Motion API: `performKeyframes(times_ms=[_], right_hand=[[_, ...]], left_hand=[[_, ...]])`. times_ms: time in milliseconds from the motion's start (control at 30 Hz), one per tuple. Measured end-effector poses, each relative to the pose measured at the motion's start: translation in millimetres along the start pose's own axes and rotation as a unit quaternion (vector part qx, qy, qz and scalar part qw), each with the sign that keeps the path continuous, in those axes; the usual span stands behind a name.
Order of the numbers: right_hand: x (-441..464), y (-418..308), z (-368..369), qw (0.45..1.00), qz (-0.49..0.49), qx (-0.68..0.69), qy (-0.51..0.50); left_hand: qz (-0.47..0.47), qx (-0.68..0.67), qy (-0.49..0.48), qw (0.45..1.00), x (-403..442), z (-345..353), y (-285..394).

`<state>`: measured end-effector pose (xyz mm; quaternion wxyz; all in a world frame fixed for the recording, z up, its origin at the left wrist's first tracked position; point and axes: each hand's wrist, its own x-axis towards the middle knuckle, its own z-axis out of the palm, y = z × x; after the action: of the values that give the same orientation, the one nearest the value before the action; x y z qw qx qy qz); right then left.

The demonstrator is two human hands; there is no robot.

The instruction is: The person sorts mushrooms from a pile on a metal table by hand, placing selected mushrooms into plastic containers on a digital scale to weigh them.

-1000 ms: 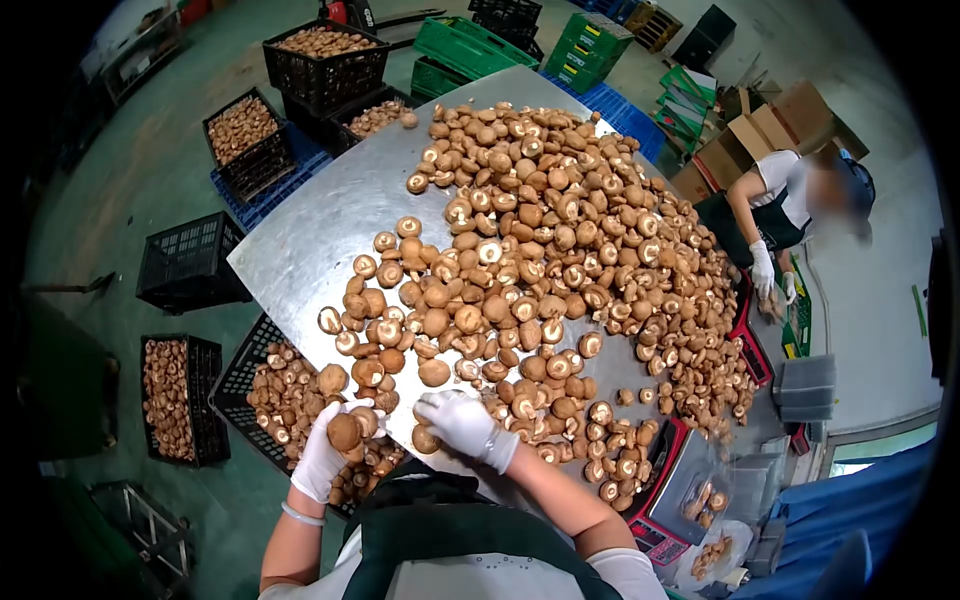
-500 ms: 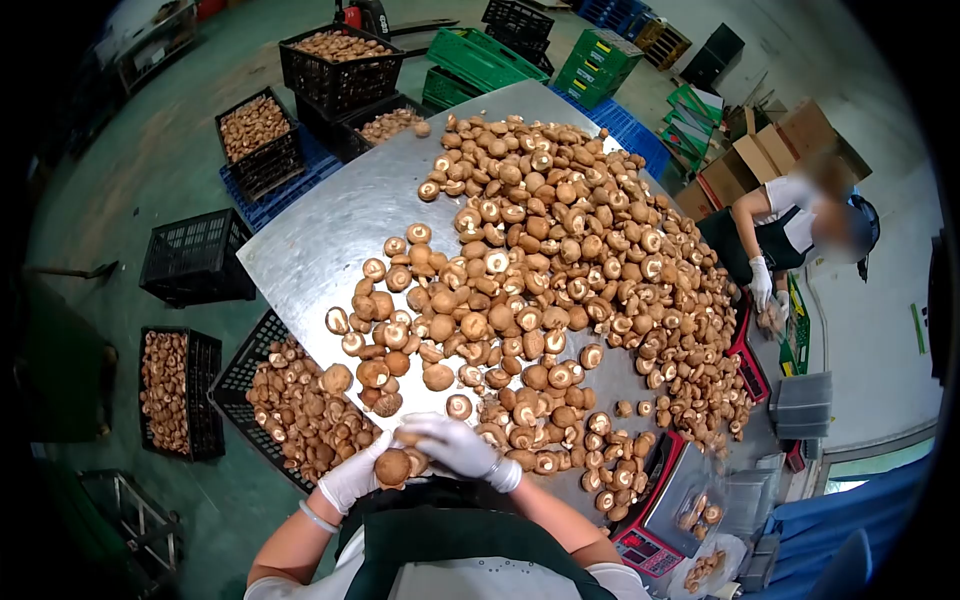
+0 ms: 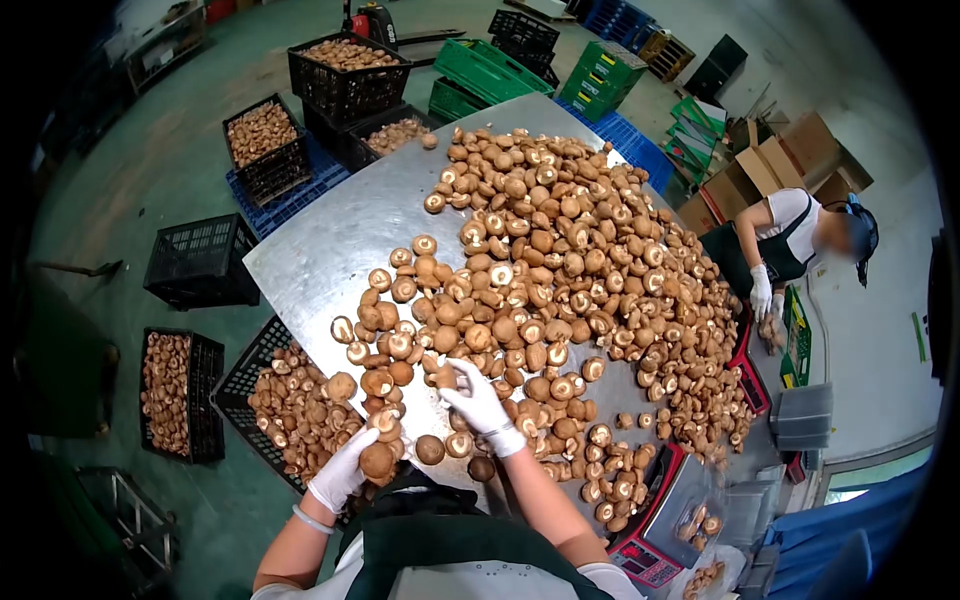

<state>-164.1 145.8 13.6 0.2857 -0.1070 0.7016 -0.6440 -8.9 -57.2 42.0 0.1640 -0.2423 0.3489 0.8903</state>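
Note:
Mushrooms (image 3: 570, 230) are heaped over a metal table (image 3: 320, 240). My left hand (image 3: 342, 470), in a white glove, is closed around mushrooms (image 3: 378, 460) at the table's near left edge, beside a black crate of mushrooms (image 3: 300, 410). My right hand (image 3: 478, 402), also gloved, is at the near side of the heap with its fingers closed on a mushroom (image 3: 441, 374). Two loose mushrooms (image 3: 430, 449) lie on the metal between my hands, near the table edge.
A red scale (image 3: 650, 560) stands at the near right. A co-worker (image 3: 790, 240) in white gloves handles something at the right, near another red scale (image 3: 748, 375). Black crates (image 3: 203, 262) are at the left; green crates (image 3: 605, 75) stand behind the table.
My right hand has moved away from my left hand, up and right to the heap, and holds a mushroom there. Loose mushrooms show between the hands. My left hand has shifted slightly left, still holding mushrooms.

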Motion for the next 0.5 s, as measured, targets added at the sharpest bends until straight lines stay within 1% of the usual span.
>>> performKeyframes(times_ms=[33,67,133,167,267,300,333,367,400,433,467,500], right_hand=[[-3,0,-11,0.991,0.039,0.125,-0.033],[-6,1,-16,0.953,0.045,0.293,-0.061],[-8,2,-23,0.903,0.041,0.412,-0.115],[-11,-6,-21,0.900,0.036,0.420,-0.109],[-14,-3,-21,0.890,0.019,0.438,-0.127],[-15,-2,-22,0.918,0.028,0.374,-0.128],[-15,3,-16,0.935,0.072,0.310,-0.155],[-16,-4,-10,0.974,-0.017,0.108,-0.198],[-20,-18,-2,0.962,-0.106,-0.099,-0.230],[-21,-43,4,0.967,0.002,-0.140,-0.213],[-10,-47,5,0.964,0.030,-0.217,-0.150],[5,-39,4,0.947,-0.077,-0.308,-0.040]], left_hand=[[-0.020,-0.025,-0.008,0.999,0,-7,0],[-0.027,-0.028,0.035,0.999,-4,-4,5],[-0.019,-0.066,0.024,0.997,-2,-14,6],[0.006,-0.060,0.028,0.998,-2,-11,8],[0.023,-0.063,0.028,0.997,1,-15,17],[0.025,-0.058,0.015,0.998,0,-20,20],[0.028,-0.060,0.017,0.998,1,-22,24],[0.050,-0.076,0.016,0.996,3,-23,28],[0.070,-0.091,0.015,0.993,5,-26,30],[0.070,-0.105,0.038,0.991,8,-37,28],[0.094,-0.082,0.036,0.992,3,-26,38],[0.098,-0.083,0.043,0.991,3,-23,41]])
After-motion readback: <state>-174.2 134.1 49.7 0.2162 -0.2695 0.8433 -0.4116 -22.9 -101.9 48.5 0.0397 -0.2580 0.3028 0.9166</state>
